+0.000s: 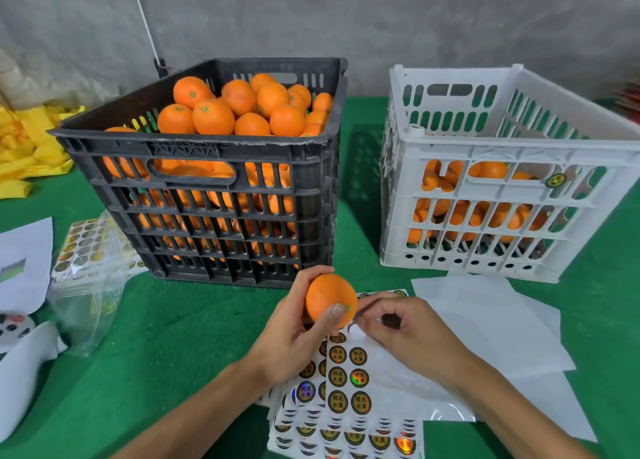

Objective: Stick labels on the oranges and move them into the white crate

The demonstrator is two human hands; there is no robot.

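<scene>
The head camera looks down on a green table [173, 337] where a person works with two bare hands. The left hand [294, 341] grips an orange [327, 297] just above the table, its fingers curled round the far side of the fruit and its thumb pressed on the near side beside the small green stem end. The right hand [398, 330] sits just beside the orange, its thumb and forefinger pinched together at the fruit's edge; whether a label is between them is too small to tell. Under both hands lies a sheet of round labels [348, 379] with dark faces and gold rims, resting on a fanned stack of more label sheets [332, 438]. White backing paper [485, 320] lies to the right of these. Behind the hands, on the left, stands a black crate [194, 147] heaped with oranges. To its right, apart from it, stands the white crate [485, 147], with oranges showing through its slotted front wall in the lower half. At the left edge lie a clear plastic bag [86, 302] holding more label sheets, a white sheet of paper [24, 250], and a pile of yellow material [27, 147].
</scene>
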